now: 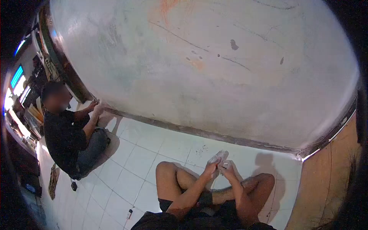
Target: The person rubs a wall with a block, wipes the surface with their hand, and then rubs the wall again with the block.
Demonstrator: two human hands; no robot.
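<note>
My left hand (213,167) is closed around a pale, whitish object (220,156) above the tiled floor, between my bent knees. Close beside it on the right is my right hand (228,170), its fingers drawn together against the same object. The object looks dusty and its exact kind is too small to tell. Dark specks (202,149) lie on the white tiles just beyond my hands.
A stained pale wall (214,84) rises in front, with a dark strip along its base. At the left a co-worker (63,134) sits with hands near the wall's corner. A brown panel (326,180) stands right. A small item (129,214) lies on the floor.
</note>
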